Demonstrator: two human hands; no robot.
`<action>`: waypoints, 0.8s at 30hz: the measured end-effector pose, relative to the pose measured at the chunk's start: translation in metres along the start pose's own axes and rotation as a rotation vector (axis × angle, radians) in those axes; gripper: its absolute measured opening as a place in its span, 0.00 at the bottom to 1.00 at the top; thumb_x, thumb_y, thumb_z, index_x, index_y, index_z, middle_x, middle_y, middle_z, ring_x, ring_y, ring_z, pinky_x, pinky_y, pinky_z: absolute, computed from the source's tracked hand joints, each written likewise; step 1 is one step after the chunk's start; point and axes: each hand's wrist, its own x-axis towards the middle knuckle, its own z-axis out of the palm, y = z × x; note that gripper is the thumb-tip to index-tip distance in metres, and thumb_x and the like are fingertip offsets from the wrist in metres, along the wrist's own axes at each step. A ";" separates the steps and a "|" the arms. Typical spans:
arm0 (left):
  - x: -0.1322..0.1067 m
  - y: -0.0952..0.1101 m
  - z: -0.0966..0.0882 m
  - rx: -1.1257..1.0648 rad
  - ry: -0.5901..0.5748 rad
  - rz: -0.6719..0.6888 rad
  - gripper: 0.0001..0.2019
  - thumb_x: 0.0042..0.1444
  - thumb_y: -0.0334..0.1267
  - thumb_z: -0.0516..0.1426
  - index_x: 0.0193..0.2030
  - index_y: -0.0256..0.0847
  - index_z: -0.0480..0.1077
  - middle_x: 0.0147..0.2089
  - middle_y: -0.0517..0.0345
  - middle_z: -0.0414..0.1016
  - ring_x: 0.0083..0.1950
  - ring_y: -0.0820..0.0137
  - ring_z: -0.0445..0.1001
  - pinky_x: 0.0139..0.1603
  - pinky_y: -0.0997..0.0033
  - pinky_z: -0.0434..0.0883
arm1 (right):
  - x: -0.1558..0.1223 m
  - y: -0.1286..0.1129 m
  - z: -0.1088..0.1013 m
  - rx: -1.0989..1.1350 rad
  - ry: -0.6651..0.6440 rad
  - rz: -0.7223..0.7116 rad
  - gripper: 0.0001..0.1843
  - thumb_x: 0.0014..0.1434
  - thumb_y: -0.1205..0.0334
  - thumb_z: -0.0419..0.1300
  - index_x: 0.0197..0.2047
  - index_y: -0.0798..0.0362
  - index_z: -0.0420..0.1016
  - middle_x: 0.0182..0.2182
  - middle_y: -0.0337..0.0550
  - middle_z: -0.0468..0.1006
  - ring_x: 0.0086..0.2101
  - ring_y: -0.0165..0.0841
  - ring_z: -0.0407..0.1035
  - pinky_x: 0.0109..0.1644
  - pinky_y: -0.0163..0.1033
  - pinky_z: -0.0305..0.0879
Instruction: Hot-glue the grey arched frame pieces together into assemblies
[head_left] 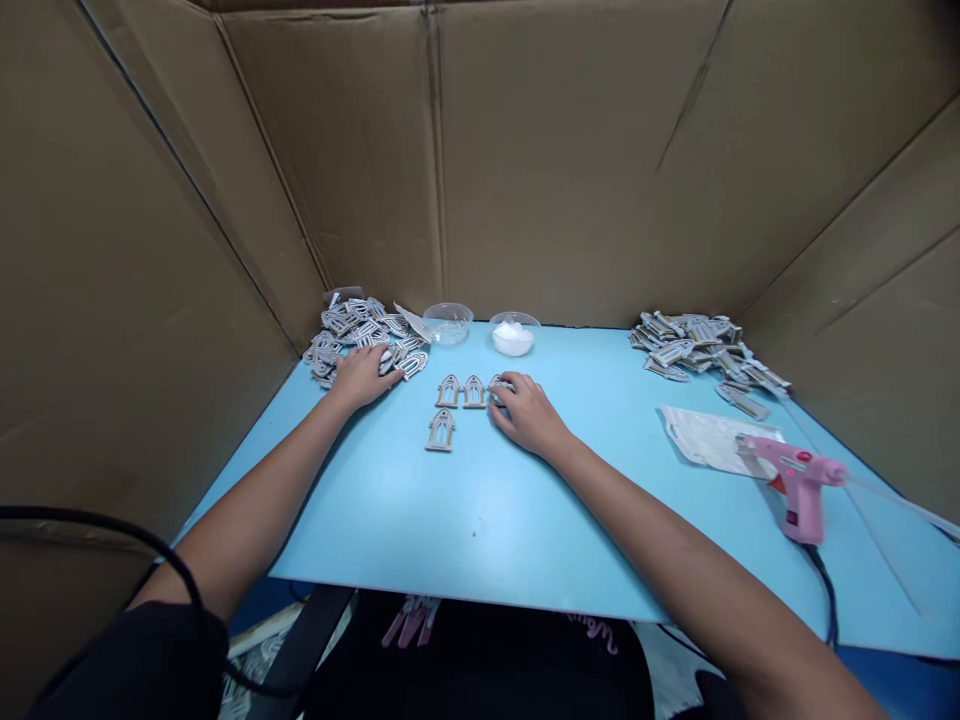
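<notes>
My left hand (pixel 362 377) rests on the near side of a pile of small arched window-frame pieces (pixel 365 320), thumb and fingers apart, with pieces under the fingertips. On the blue table, my right hand (pixel 529 412) has its thumb and fingers around another arched piece (pixel 496 382), which they partly cover. That piece is at the right end of a short row, beside a middle arched piece (pixel 473 392) and a left arched piece (pixel 448 391). Just nearer to me lies a single arched piece (pixel 440 431). All are pale grey with tan inner edges.
Behind the row stand a clear plastic bowl (pixel 448 326) and a bowl with white material (pixel 514 338). At the right are a second pile of arched pieces (pixel 694 345), a plastic bag (pixel 709 437) and a pink glue gun (pixel 804 485) with its cord. Cardboard walls (pixel 570 160) enclose the table.
</notes>
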 end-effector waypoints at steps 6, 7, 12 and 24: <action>-0.006 0.014 -0.008 -0.090 0.005 0.123 0.27 0.65 0.52 0.52 0.66 0.44 0.70 0.60 0.44 0.79 0.64 0.47 0.71 0.64 0.50 0.67 | 0.000 0.000 0.001 -0.010 0.009 -0.011 0.15 0.70 0.61 0.55 0.54 0.54 0.78 0.58 0.62 0.73 0.54 0.49 0.68 0.54 0.54 0.70; -0.009 0.018 -0.009 -0.124 0.014 0.148 0.27 0.65 0.52 0.51 0.66 0.44 0.70 0.60 0.43 0.79 0.65 0.47 0.70 0.65 0.48 0.67 | 0.000 0.000 0.000 -0.013 0.010 -0.012 0.15 0.70 0.61 0.55 0.54 0.54 0.78 0.58 0.62 0.73 0.54 0.50 0.68 0.54 0.54 0.70; -0.029 0.052 -0.010 -0.382 0.004 0.330 0.30 0.65 0.53 0.52 0.70 0.41 0.67 0.71 0.46 0.71 0.71 0.53 0.66 0.74 0.54 0.62 | 0.001 -0.007 -0.003 -0.011 0.026 -0.048 0.23 0.71 0.59 0.55 0.65 0.57 0.71 0.60 0.64 0.72 0.58 0.51 0.67 0.60 0.56 0.68; -0.065 0.097 0.004 -0.887 -0.326 0.413 0.31 0.58 0.57 0.63 0.63 0.43 0.67 0.49 0.54 0.79 0.40 0.67 0.79 0.38 0.70 0.77 | -0.002 -0.013 -0.009 0.114 0.118 -0.330 0.17 0.75 0.53 0.51 0.54 0.55 0.75 0.47 0.58 0.80 0.47 0.42 0.74 0.49 0.47 0.72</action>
